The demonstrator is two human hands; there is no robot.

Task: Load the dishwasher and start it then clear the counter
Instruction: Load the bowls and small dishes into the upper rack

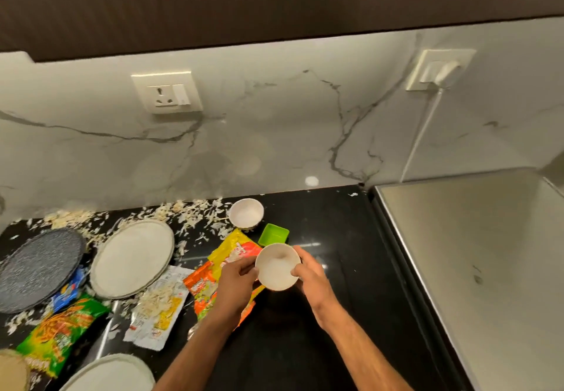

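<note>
Head view showed crumpled snack wrappers, their print too blurred to read. At lower centre, left hand and right hand together gripped a small white round bowl by its rim above the black glossy counter. Behind it sat a green square plastic dish and a second white bowl; a white round plate lay left among scattered flakes

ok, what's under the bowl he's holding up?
The bowl, gripped by the left hand and right hand, hangs over black counter and the edge of an orange-yellow wrapper. Whatever lies directly beneath it is hidden.
</note>
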